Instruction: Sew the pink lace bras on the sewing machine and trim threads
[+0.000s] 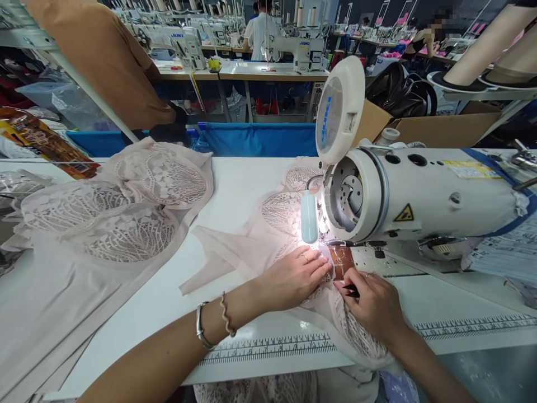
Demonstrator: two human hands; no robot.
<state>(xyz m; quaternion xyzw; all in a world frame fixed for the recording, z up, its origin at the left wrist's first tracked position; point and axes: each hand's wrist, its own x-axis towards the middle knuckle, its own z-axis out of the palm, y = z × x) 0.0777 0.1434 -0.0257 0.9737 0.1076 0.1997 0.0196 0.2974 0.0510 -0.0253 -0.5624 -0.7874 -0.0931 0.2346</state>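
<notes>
My left hand (296, 275) lies flat on pale pink lace fabric (280, 210), fingers stretched toward the lit needle area of a white sewing machine (428, 193). My right hand (371, 299) is closed, pinching the fabric's edge, with a small black tool (351, 291) between its fingers. Between the hands, by the needle, a brown patterned piece (342, 261) shows. The needle itself is hidden behind the small light (309, 217) and the machine head. Lace hangs from my right hand over the table's front edge.
More lace garments (126, 218) are heaped on the left of the white table (235, 184). A printed ruler (277, 348) runs along the front. Behind are a blue cloth bin (260, 140), a cardboard box (444, 130) and a person in brown (100, 67).
</notes>
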